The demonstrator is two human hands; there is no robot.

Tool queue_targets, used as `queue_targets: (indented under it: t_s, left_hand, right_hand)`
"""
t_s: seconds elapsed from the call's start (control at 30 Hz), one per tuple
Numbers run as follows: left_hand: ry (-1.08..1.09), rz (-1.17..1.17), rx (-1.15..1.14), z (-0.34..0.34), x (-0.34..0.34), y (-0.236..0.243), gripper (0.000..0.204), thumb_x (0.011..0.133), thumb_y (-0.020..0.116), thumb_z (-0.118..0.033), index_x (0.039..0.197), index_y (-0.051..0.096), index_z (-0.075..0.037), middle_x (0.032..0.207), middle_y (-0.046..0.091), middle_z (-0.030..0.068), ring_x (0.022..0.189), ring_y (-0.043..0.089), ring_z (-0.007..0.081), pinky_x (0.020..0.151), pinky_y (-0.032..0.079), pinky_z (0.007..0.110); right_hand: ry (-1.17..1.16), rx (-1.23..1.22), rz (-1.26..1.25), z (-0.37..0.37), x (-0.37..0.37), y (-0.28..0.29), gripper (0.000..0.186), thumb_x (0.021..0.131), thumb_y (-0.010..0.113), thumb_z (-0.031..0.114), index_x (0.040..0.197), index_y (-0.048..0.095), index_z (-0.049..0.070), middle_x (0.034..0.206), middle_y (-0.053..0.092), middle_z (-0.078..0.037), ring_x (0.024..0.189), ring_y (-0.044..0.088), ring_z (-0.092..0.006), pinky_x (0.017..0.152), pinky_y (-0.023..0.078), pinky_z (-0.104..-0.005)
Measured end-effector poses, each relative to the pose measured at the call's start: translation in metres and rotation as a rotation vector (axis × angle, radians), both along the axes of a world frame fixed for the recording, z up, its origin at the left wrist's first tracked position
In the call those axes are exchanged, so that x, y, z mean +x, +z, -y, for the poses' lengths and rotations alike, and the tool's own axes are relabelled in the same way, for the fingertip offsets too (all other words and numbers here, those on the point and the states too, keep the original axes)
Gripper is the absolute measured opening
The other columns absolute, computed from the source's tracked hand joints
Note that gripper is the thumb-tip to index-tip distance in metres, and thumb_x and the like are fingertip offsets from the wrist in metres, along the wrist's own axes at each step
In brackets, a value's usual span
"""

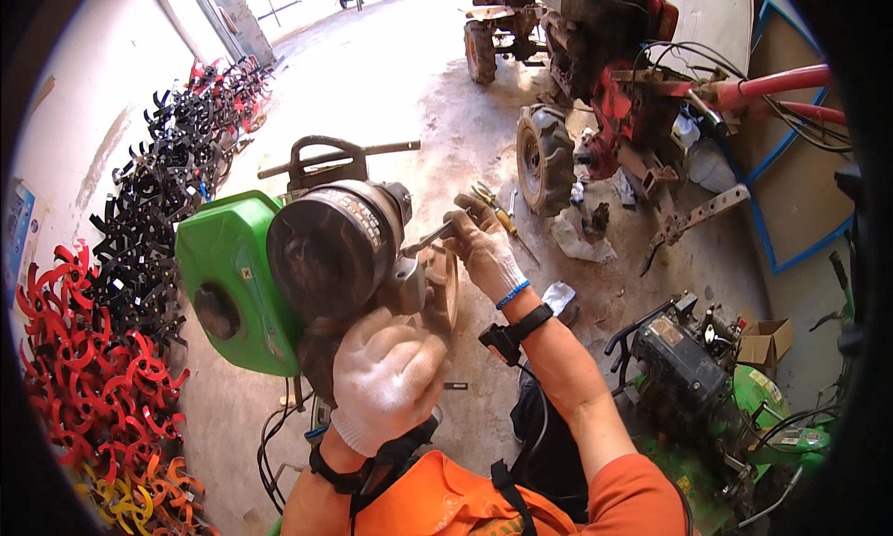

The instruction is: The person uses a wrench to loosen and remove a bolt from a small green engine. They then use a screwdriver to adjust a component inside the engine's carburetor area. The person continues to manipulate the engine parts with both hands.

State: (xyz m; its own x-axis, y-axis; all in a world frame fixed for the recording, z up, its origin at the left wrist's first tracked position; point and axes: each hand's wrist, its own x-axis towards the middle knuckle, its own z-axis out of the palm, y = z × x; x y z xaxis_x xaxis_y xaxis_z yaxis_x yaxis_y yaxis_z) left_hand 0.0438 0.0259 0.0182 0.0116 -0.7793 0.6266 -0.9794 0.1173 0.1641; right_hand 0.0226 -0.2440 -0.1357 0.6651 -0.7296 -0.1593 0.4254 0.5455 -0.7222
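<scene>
Grey metal tool (430,239) in my right hand (484,252), fingers closed round its outer end. Long axis runs left and slightly toward me, inner end at the right edge of the engine (326,252). Right hand's nearer it; left hand (386,373) is at the engine's near edge, fingertips hidden, can't tell if holding anything.

Right of the muddy tyre (547,159) we see its red machine (609,108) and, farther right, a blue-framed panel (805,178); well left of the tyre, we have black blades (144,224) and red blades (102,378) heaped; below and right of it, a black engine (684,355) near a cardboard box (766,343)
</scene>
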Motion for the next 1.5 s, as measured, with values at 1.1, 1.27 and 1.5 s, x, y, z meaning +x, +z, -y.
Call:
queue_targets:
  t_s: [1.1, 1.27, 1.5]
  left_hand:
    - [0.032, 0.031, 0.052, -0.002, -0.001, -0.002, 0.04, 0.081, 0.099, -0.009, 0.119, 0.086, -0.011, 0.102, 0.081, 0.0027, 0.106, 0.082, 0.0317, 0.113, 0.063, 0.061]
    - [0.047, 0.03, 0.057, -0.002, -0.003, -0.001, 0.039, 0.082, 0.099, -0.011, 0.119, 0.085, -0.011, 0.104, 0.081, 0.0022, 0.108, 0.081, 0.0312, 0.113, 0.063, 0.061]
    - [0.046, 0.02, 0.071, -0.003, -0.003, -0.002, 0.038, 0.082, 0.099, -0.011, 0.118, 0.086, -0.012, 0.105, 0.082, 0.0023, 0.109, 0.08, 0.0313, 0.115, 0.062, 0.062]
  right_hand:
    - [0.164, 0.052, -0.008, -0.044, 0.015, -0.017, 0.038, 0.121, 0.08, 0.018, 0.156, 0.068, 0.01, 0.13, 0.081, -0.004, 0.105, 0.08, -0.0146, 0.089, 0.067, -0.0289]
    - [0.158, -0.004, -0.065, -0.051, 0.002, -0.011, 0.031, 0.121, 0.08, 0.019, 0.149, 0.069, 0.008, 0.123, 0.079, -0.003, 0.101, 0.078, -0.0129, 0.085, 0.066, -0.0276]
    - [0.202, -0.239, -0.037, -0.033, -0.014, -0.003, 0.035, 0.119, 0.083, 0.021, 0.147, 0.072, 0.004, 0.121, 0.08, -0.005, 0.101, 0.075, -0.0108, 0.088, 0.065, -0.0308]
